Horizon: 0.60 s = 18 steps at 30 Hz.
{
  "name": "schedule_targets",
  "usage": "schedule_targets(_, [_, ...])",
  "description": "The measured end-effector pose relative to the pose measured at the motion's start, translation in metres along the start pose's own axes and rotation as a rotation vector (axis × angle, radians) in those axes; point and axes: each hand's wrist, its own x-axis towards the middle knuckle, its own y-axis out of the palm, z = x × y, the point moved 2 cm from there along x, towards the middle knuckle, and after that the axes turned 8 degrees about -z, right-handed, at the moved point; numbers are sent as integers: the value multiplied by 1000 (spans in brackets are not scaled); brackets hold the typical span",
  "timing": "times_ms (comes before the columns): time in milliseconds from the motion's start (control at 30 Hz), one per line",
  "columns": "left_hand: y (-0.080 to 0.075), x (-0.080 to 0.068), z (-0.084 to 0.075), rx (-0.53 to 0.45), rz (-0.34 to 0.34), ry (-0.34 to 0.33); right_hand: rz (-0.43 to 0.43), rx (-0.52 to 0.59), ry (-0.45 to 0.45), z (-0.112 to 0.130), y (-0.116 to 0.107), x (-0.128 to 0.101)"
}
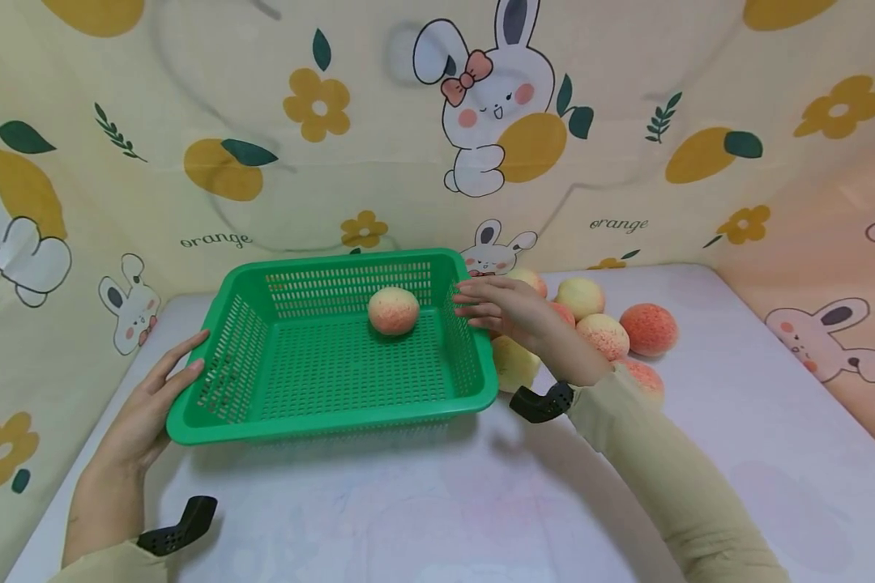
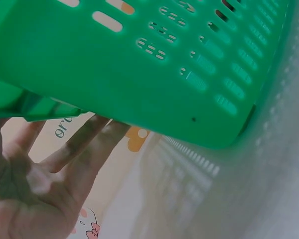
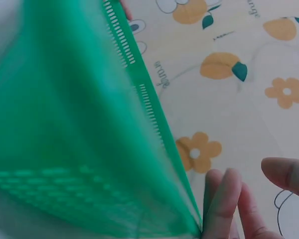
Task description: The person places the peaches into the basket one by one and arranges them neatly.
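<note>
A green slotted basket (image 1: 335,405) stands on the white table, and one peach (image 1: 393,311) lies near its far wall. My left hand (image 1: 178,364) rests with straight fingers against the basket's left wall. In the left wrist view the left hand (image 2: 65,154) lies flat under the basket (image 2: 139,74) rim. My right hand (image 1: 481,304) hovers at the basket's right rim with its fingers stretched out and nothing in it. In the right wrist view the fingers (image 3: 229,199) sit just beside the basket (image 3: 65,124) edge.
Several loose peaches lie right of the basket, among them a pale one (image 1: 514,364), a speckled one (image 1: 602,335) and a redder one (image 1: 649,329). A printed rabbit-and-orange cloth walls in the table on three sides. Bare tabletop (image 1: 423,502) lies in front.
</note>
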Motion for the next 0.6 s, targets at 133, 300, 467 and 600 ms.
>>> schedule_targets(133, [1, 0, 0, -14, 5, 2, -36, -2, 2, -5, -6, -4])
schedule_targets(300, [1, 1, 0, -5, 2, 6, -44, -20, -39, -11, -12, -10])
schedule_targets(467, [0, 1, 1, -6, -1, 5, -39, -60, -115, -18, -20, -15])
schedule_targets(600, [0, 1, 1, -10, 2, 5, -88, -129, -147, -25, -27, -17])
